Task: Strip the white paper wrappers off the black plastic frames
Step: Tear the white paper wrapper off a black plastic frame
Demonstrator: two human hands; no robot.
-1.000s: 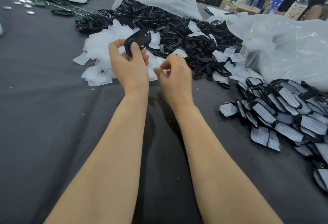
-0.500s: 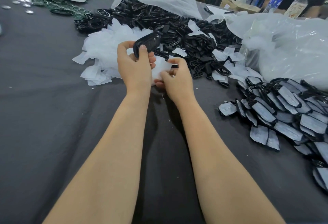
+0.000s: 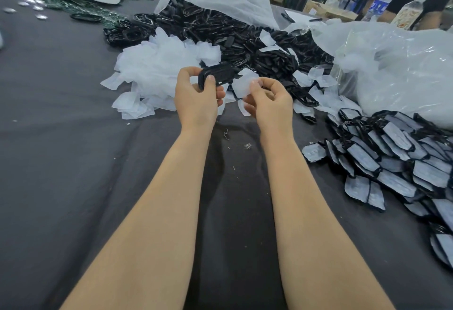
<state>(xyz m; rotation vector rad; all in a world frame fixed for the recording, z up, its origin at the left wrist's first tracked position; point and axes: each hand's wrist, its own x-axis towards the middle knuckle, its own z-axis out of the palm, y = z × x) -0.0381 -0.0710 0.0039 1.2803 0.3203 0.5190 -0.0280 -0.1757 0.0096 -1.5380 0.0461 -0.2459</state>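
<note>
- Above the middle of the dark worktop [image 3: 61,138], a bare black frame [image 3: 218,74] is held up in the left hand [image 3: 196,100]. Its fingers [image 3: 188,71] are curled round the frame's near end, with the thumb pressed on the front.
- Just beside it, the right hand [image 3: 272,104] pinches a loose white wrapper [image 3: 241,87] between the thumb and curled fingers [image 3: 258,85]. Whether the wrapper touches the frame cannot be told.
- Behind the hands, a heap of wrappers [image 3: 157,64] lies on the worktop, touching a larger heap of bare frames [image 3: 220,27] farther back.
- To the right, a pile of wrapped frames [image 3: 392,155] spreads along the worktop.
- Clear plastic bags [image 3: 397,64] lie behind and beside the heaps.
- Two bottles [image 3: 380,0] stand at the far right corner.
</note>
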